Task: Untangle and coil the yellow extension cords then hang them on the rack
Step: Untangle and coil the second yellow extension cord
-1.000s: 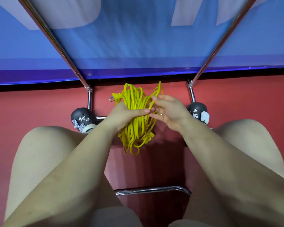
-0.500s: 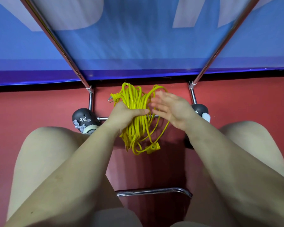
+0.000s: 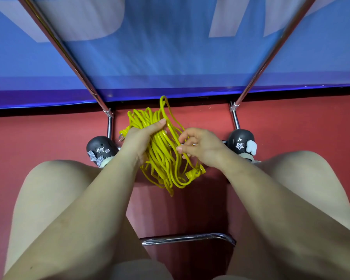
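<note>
A bundle of yellow extension cord [image 3: 160,158] hangs in loops between my knees, above the red floor. My left hand [image 3: 139,138] grips the coil round its middle, thumb across the top strands. A metal plug end [image 3: 121,137] sticks out to the left of that hand. My right hand [image 3: 200,146] pinches a single strand at the coil's right side. The yellow socket end [image 3: 196,171] dangles below my right hand. The rack's chrome poles [image 3: 69,55] rise at left and right in front of a blue banner.
My black shoes [image 3: 101,148] flank the coil, beside the rack's lower chrome uprights [image 3: 235,120]. A chrome bar [image 3: 186,238] of the seat runs below between my legs. The blue banner [image 3: 170,47] fills the upper view. Red floor [image 3: 38,134] stretches on both sides.
My right hand has dropped from the top of the coil to its right side and now pinches one strand. A loop now stands up above the coil.
</note>
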`<action>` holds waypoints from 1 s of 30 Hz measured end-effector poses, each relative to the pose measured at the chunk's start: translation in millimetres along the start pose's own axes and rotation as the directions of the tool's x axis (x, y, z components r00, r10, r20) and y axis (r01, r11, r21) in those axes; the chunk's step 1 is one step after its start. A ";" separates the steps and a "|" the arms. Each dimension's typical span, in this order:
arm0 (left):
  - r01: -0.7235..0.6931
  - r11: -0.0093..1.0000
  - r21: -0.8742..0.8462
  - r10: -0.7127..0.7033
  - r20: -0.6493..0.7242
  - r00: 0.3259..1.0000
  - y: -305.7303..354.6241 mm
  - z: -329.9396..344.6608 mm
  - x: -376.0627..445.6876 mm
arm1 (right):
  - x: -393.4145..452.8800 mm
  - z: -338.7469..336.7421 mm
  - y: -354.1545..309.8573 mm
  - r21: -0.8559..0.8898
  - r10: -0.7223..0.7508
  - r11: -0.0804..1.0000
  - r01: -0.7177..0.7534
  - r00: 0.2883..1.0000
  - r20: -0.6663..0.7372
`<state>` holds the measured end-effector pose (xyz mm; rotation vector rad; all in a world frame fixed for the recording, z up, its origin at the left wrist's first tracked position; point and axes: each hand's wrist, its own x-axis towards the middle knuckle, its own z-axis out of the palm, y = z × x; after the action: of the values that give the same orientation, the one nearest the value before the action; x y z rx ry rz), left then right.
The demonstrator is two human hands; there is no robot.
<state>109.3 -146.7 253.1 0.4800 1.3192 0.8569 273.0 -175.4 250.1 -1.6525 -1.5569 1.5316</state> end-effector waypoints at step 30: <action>0.024 0.999 0.045 -0.025 0.015 1.000 -8.9 5.7 -0.6 | -0.1 6.8 2.3 -0.167 -0.170 0.975 0.144 0.974 -0.152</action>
<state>117.1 -151.8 248.1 0.5032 1.3298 0.8033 268.1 -178.8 246.0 -1.6467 -1.7071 1.1882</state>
